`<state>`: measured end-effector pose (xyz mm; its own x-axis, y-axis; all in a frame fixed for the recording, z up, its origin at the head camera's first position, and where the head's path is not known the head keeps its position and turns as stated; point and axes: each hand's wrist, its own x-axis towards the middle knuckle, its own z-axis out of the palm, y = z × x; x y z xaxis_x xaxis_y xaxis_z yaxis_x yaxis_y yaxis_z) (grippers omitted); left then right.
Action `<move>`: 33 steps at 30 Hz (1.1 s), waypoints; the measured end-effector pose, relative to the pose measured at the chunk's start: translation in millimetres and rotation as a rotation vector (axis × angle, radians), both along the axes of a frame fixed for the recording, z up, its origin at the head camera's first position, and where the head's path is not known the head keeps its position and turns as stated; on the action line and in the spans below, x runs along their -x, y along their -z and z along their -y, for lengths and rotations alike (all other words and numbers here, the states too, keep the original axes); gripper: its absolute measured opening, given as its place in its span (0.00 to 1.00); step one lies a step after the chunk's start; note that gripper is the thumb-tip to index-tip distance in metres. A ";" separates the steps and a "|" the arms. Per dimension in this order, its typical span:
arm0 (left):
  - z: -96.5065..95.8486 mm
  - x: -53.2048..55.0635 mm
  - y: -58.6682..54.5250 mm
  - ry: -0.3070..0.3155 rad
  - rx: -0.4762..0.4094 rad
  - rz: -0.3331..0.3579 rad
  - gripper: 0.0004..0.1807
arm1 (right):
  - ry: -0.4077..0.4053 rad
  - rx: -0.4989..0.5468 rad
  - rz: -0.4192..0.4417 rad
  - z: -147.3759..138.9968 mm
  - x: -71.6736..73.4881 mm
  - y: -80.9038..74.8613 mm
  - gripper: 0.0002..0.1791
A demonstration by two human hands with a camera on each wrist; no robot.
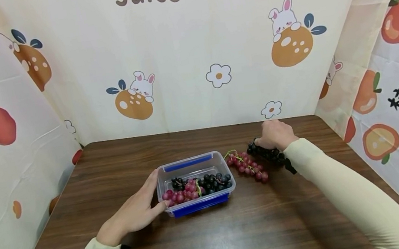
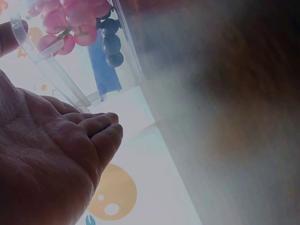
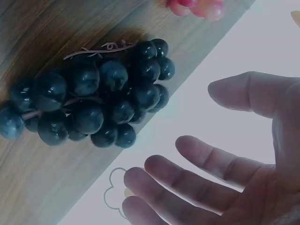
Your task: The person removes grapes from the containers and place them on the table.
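Note:
In the head view a clear plastic container [image 1: 224,162] with blue clips holds a bunch of red grapes [image 1: 183,194] and black grapes [image 1: 215,182]. My left hand [image 1: 134,210] rests against its left side, thumb at the near corner, fingers fairly straight along the outer wall, as the left wrist view also shows. To the container's right, another red bunch [image 1: 246,164] lies on the table. Beside it is a second black bunch [image 3: 89,93], with my right hand [image 1: 275,134] at its far end. The right wrist view shows that hand's fingers spread, apart from the grapes.
The brown wooden table [image 1: 219,244] has a printed fruit-and-rabbit curtain [image 1: 177,40] standing along its back edge, with more printed cloth on the left and right. Both pale sleeves reach in from the near side.

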<state>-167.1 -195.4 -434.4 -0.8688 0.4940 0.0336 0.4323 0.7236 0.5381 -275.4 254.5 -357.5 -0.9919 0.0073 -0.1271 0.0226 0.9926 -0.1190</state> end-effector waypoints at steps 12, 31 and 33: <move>1.2 0.3 2.6 -0.002 -0.008 0.004 0.54 | -0.019 0.017 -0.042 7.2 -5.6 -5.7 0.36; 1.2 2.1 1.3 0.001 -0.005 0.005 0.54 | -0.152 0.172 -0.167 38.4 -23.9 -19.8 0.28; 1.2 2.1 1.1 0.000 -0.006 0.007 0.54 | -0.177 0.187 -0.172 42.5 -26.4 -20.8 0.28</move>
<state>-169.2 -196.5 -435.5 -0.8689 0.4941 0.0303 0.4286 0.7203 0.5454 -249.0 212.0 -336.7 -0.9828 -0.1748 0.0594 -0.1845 0.9400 -0.2871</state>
